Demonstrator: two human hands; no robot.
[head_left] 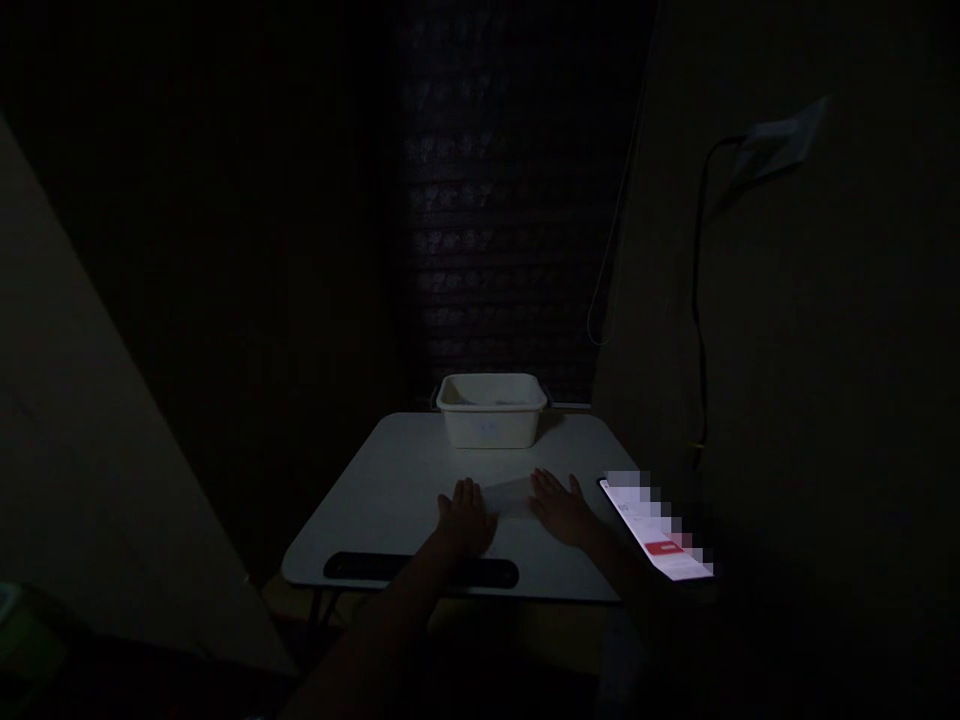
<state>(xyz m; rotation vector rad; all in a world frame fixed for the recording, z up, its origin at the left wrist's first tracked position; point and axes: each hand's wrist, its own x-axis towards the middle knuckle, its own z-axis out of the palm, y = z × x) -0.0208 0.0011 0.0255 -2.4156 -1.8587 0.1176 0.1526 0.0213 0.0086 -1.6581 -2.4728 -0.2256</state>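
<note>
On the white table [375, 490], a thin, pale, see-through sheet [508, 496] lies flat; in this dim light I cannot make out whether it is a plastic bag or film. My left hand [466, 517] rests palm down at the sheet's left edge, fingers stretched forward. At its right edge lies my right hand [561, 508], also palm down, with the thumb apart from the fingers. Neither hand grips anything. Beyond them, near the far edge, stands a white plastic tub [491, 425]; pale contents barely show inside it.
A lit screen [660, 535], partly pixelated, sits at the table's right edge. A black slot strip [375, 567] runs along the near edge. Behind the table hangs a dark blind [487, 240]. On the right wall, a cable [697, 300] drops from a socket [776, 140].
</note>
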